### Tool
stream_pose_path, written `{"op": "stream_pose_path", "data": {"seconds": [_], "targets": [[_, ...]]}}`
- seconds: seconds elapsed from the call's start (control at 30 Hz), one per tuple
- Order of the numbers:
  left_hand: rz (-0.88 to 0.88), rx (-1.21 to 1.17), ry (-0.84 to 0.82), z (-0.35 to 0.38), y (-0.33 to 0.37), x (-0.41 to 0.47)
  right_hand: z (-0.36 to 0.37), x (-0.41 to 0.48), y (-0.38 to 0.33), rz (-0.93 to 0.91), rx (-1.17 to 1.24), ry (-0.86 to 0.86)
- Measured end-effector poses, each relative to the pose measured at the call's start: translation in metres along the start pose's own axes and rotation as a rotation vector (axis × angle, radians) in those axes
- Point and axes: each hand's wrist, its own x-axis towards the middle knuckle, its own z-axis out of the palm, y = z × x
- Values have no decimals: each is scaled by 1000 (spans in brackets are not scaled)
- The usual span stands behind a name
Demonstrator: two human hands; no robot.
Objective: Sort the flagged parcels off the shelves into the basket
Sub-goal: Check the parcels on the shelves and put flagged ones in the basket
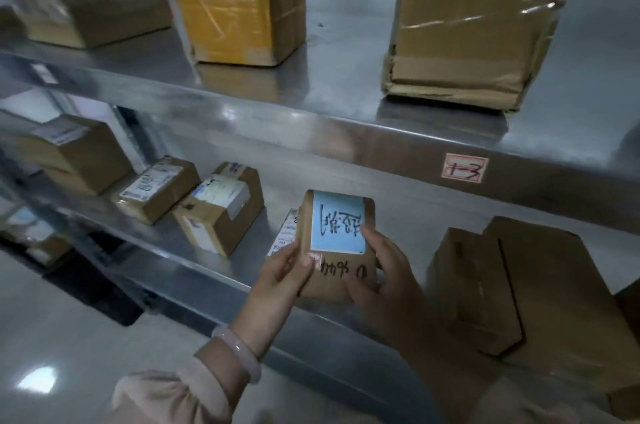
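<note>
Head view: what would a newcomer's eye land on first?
The small brown parcel at centre, gripped by the left hand and right hand in front of the lower shelf, with its light-blue handwritten label. Next, the yellow-taped box on the upper shelf, left of centre, and the red-edged tag marked 1-3 on that shelf's front edge, at right.

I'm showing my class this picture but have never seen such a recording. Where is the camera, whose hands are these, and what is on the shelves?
No machine here: one camera, worn on a person's head, looks forward and down at the hands. The left hand and right hand hold a small brown parcel bearing a blue handwritten label, in front of metal shelves. The upper shelf carries large cardboard boxes, one wrapped in yellow tape. The lower shelf carries smaller labelled boxes. A tag on the shelf edge reads 1-3. No basket is in view.
</note>
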Motion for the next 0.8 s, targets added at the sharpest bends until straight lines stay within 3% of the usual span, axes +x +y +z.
{"op": "stream_pose_path", "data": {"seconds": [0.3,0.57,0.8], "targets": [[127,117,196,-124,-11,-56,114,-8,-77,-78,97,-132],[158,259,422,-311,-20,-125,290,-21,-178,-173,139,-312],[137,235,549,-447,-39,-170,423,-31,-249,-227,211,-481]]}}
